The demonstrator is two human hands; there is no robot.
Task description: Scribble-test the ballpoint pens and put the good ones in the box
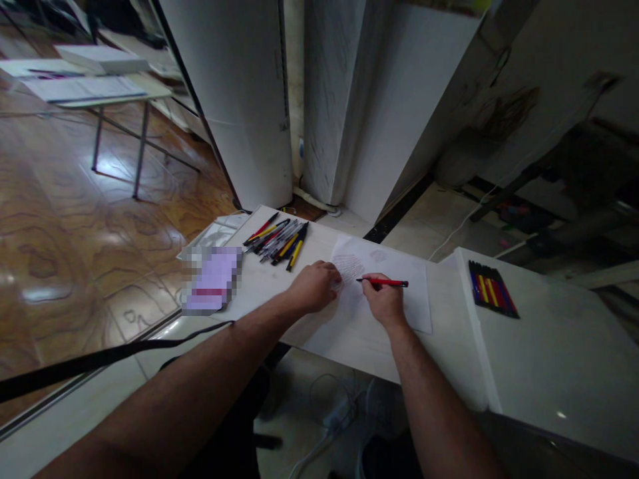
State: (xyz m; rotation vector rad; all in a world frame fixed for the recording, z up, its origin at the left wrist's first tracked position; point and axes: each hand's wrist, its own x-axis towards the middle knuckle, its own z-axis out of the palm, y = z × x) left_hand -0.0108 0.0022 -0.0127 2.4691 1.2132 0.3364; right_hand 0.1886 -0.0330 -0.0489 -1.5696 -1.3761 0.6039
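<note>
Your right hand (387, 303) is pinching a red pen (395, 283) between its fingers, tip at the paper (418, 307) on the desk (452, 342). Your left hand (315, 287) is resting at its left edge, grip unclear. Scribbled lines (349, 266) are filling the upper left; the right is looking blank.

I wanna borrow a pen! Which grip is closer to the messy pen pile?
Left. The left grip is just right of the pen pile and a little nearer the person; the right grip, holding a red-and-black pen, is farther right, over the paper.
</note>
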